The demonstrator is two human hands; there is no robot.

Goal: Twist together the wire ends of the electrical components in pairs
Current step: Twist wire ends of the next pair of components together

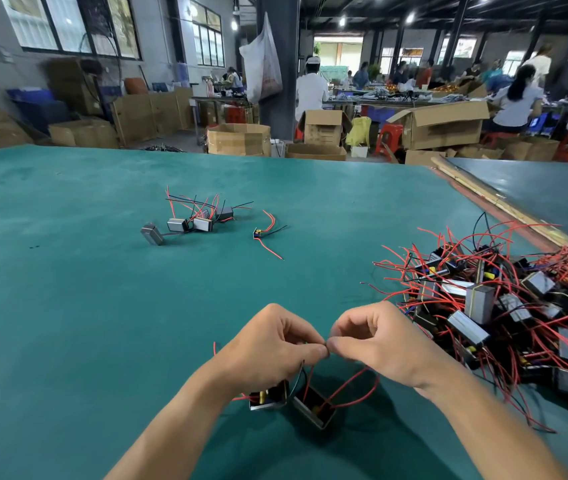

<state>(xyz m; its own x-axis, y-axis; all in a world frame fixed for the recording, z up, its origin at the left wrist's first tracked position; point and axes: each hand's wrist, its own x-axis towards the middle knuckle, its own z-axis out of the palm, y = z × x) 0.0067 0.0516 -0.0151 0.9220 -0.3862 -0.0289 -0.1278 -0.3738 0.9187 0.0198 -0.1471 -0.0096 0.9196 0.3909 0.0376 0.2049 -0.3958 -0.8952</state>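
Two components [312,407] sit beneath your left hand [268,344] and right hand [376,341], both pinching wire ends [327,349]; their drag may slip the ends free.

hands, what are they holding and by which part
Left hand and right hand each pinch the wires by their ends, where the two hands meet. The two small components below are not gripped.

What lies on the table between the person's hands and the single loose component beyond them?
Only bare green table, by the head view, separates the left hand and right hand from the single component.
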